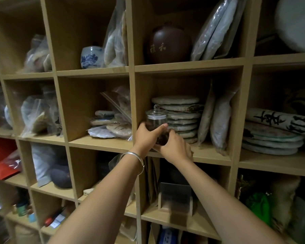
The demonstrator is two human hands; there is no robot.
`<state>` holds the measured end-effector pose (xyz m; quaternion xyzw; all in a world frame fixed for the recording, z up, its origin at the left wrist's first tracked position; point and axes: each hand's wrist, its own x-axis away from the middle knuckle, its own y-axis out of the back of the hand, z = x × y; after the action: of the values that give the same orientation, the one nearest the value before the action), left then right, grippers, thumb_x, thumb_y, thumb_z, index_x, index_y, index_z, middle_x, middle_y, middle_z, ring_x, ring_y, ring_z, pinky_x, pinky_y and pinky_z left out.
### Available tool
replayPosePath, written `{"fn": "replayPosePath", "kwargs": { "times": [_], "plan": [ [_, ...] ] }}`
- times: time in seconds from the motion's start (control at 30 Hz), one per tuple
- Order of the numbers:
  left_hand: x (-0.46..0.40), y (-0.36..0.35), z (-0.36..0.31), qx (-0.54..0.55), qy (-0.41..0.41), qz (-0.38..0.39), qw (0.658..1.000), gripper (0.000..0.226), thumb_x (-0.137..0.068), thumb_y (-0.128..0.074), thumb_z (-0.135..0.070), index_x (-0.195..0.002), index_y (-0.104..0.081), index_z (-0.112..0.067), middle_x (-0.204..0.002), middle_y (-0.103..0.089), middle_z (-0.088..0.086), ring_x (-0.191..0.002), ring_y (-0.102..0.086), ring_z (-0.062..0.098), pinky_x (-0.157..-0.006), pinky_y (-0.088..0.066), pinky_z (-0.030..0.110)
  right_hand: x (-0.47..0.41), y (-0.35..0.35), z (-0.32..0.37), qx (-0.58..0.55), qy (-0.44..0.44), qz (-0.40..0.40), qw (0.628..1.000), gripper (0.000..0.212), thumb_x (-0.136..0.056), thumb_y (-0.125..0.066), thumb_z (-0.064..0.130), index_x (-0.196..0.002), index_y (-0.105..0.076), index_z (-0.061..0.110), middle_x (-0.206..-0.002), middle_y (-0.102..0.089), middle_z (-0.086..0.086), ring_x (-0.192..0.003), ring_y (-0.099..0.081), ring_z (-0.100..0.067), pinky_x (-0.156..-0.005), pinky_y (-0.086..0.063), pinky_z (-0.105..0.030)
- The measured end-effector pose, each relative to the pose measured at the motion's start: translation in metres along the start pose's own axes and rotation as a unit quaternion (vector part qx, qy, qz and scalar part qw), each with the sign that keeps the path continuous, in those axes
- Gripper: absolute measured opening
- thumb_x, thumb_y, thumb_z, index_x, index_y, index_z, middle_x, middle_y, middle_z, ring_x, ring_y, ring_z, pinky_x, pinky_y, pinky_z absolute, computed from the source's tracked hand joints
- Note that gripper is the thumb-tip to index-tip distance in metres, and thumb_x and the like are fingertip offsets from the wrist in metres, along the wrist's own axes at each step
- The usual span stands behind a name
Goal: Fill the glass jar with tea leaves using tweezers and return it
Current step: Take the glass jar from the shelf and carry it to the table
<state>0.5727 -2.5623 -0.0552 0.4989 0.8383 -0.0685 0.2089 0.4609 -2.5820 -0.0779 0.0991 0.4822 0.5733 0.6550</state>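
Observation:
A small glass jar (pixel 156 120) with a knobbed glass lid holds dark tea leaves. It stands upright at the front left of a middle compartment of the wooden shelf (pixel 190 66), at or just above the board. My left hand (pixel 146 136), with a silver bangle on the wrist, wraps the jar's side from the left. My right hand (pixel 174 147) cups the jar's base from the lower right. No tweezers are in view.
A stack of round tea cakes (pixel 181 118) sits right behind the jar, with bagged cakes (pixel 218 120) leaning to its right. A brown clay pot (pixel 167 44) stands in the compartment above. Neighbouring compartments hold bagged tea cakes, a blue-and-white cup (pixel 92 57) and boxes.

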Motion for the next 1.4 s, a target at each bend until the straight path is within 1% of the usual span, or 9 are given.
{"fn": "replayPosePath", "kwargs": {
  "times": [0.17,0.3,0.57,0.77,0.83,0.93,1.07,1.17,1.4],
  "plan": [
    [0.006,0.006,-0.012,-0.034,-0.006,0.01,0.999,0.06,-0.062,-0.086,-0.053,-0.104,-0.055,-0.023,-0.103,-0.065,-0.004,-0.094,-0.063,0.012,-0.079,-0.056,0.033,0.007,0.009,-0.004,-0.074,0.016,0.012,0.997,0.089,-0.063,-0.07,0.069,-0.131,-0.043,0.02,-0.128,-0.055,-0.003,-0.116,-0.054,-0.023,-0.089,-0.052,-0.044],
    [0.023,0.013,-0.021,-0.029,-0.02,0.012,0.999,0.056,-0.063,-0.086,-0.053,-0.098,-0.055,-0.022,-0.098,-0.064,-0.002,-0.091,-0.063,0.014,-0.068,-0.052,0.027,0.018,0.017,-0.005,-0.142,0.033,0.021,0.989,0.086,-0.062,-0.076,0.064,-0.13,-0.043,0.024,-0.128,-0.053,-0.001,-0.116,-0.053,-0.021,-0.09,-0.051,-0.042],
    [0.058,0.064,-0.057,-0.075,-0.035,-0.001,0.997,0.055,-0.061,-0.088,-0.052,-0.099,-0.056,-0.029,-0.1,-0.066,-0.009,-0.093,-0.065,0.007,-0.071,-0.053,0.02,0.049,0.012,0.032,-0.304,0.072,0.02,0.95,0.07,-0.055,-0.084,0.054,-0.11,-0.045,0.036,-0.104,-0.059,0.014,-0.103,-0.059,-0.009,-0.069,-0.042,-0.017],
    [0.097,0.147,-0.076,-0.084,-0.016,-0.023,0.996,0.069,-0.066,-0.089,-0.042,-0.124,-0.057,-0.02,-0.112,-0.07,-0.007,-0.097,-0.067,0.002,-0.073,-0.053,0.014,0.091,0.006,0.095,-0.341,0.146,0.056,0.927,0.078,-0.055,-0.086,0.052,-0.117,-0.049,0.025,-0.115,-0.063,0.004,-0.106,-0.058,-0.016,-0.087,-0.052,-0.034],
    [0.12,0.183,-0.082,-0.097,-0.013,-0.059,0.993,0.064,-0.066,-0.089,-0.04,-0.12,-0.06,-0.02,-0.108,-0.072,-0.007,-0.093,-0.069,0.0,-0.071,-0.054,0.013,0.114,0.001,0.126,-0.365,0.171,0.087,0.911,0.075,-0.055,-0.089,0.048,-0.115,-0.05,0.023,-0.109,-0.063,0.006,-0.099,-0.059,-0.012,-0.082,-0.05,-0.025],
    [0.162,0.242,-0.093,-0.127,-0.02,-0.146,0.981,0.049,-0.062,-0.092,-0.038,-0.099,-0.065,-0.022,-0.091,-0.074,-0.008,-0.081,-0.071,-0.003,-0.067,-0.053,0.014,0.154,-0.009,0.181,-0.422,0.2,0.13,0.875,0.067,-0.052,-0.092,0.038,-0.104,-0.051,0.026,-0.092,-0.064,0.012,-0.084,-0.061,-0.005,-0.07,-0.046,-0.011],
    [0.246,0.326,-0.123,-0.179,-0.007,-0.257,0.95,0.068,-0.046,-0.089,-0.053,-0.1,-0.069,-0.016,-0.092,-0.077,-0.003,-0.09,-0.073,0.01,-0.082,-0.057,0.027,0.235,-0.02,0.265,-0.495,0.235,0.236,0.802,0.065,-0.056,-0.091,0.036,-0.108,-0.056,0.022,-0.102,-0.07,0.002,-0.096,-0.066,-0.014,-0.09,-0.053,-0.037],
    [0.331,0.387,-0.153,-0.217,0.018,-0.284,0.934,0.063,-0.052,-0.092,-0.046,-0.102,-0.073,-0.014,-0.09,-0.078,0.0,-0.09,-0.074,0.013,-0.086,-0.058,0.033,0.32,-0.016,0.327,-0.539,0.253,0.315,0.739,0.068,-0.052,-0.088,0.047,-0.107,-0.057,0.022,-0.101,-0.072,0.002,-0.095,-0.068,-0.014,-0.088,-0.054,-0.044],
    [0.589,0.493,-0.248,-0.285,0.062,-0.446,0.846,0.059,-0.052,-0.093,-0.044,-0.1,-0.073,-0.017,-0.088,-0.078,-0.004,-0.087,-0.074,0.01,-0.079,-0.059,0.029,0.548,0.061,0.446,-0.545,0.36,0.452,0.608,0.063,-0.05,-0.088,0.053,-0.1,-0.058,0.029,-0.091,-0.07,0.016,-0.083,-0.064,0.008,-0.07,-0.049,-0.018]
  ]
}}
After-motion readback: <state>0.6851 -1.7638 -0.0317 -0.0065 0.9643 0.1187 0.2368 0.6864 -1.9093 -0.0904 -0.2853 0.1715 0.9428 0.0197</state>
